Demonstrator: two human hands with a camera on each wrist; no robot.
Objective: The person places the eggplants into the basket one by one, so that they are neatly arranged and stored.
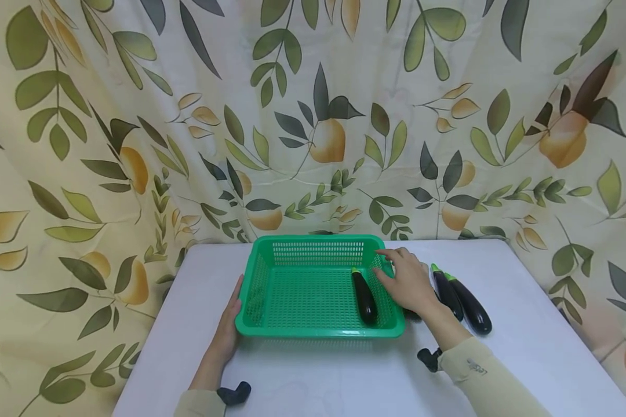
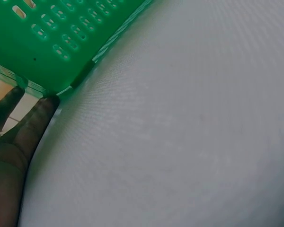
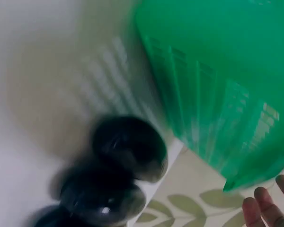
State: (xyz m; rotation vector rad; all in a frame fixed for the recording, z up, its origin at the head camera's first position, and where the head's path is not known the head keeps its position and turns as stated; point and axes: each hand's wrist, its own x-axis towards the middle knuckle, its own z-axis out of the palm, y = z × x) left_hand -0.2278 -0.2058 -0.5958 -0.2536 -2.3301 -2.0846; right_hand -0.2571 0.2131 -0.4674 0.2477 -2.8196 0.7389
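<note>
Both hands are at the green perforated plastic basket (image 1: 313,284) that sits on the white table (image 1: 527,347). On the person's left, the left hand (image 1: 228,330) lies flat along the basket's left wall, fingers straight and pressed against the rim near its front corner; the left wrist view shows the fingertips (image 2: 42,111) touching the basket's lower edge (image 2: 61,42), holding nothing. Over the right rim hovers the right hand (image 1: 407,281), fingers spread and relaxed, grasping nothing, the index finger stretched toward the back right corner. Just beside that hand, inside the basket, one dark purple eggplant with a green stem (image 1: 364,296) lies along the right wall, stem end pointing to the back. Outside, on the table just right of the basket, two more dark eggplants (image 1: 461,298) lie side by side, touching each other, stems to the back; the blurred right wrist view shows rounded dark ends (image 3: 128,146) next to the basket's wall (image 3: 217,94). A leaf-and-fruit patterned curtain (image 1: 313,116) hangs behind the table.
</note>
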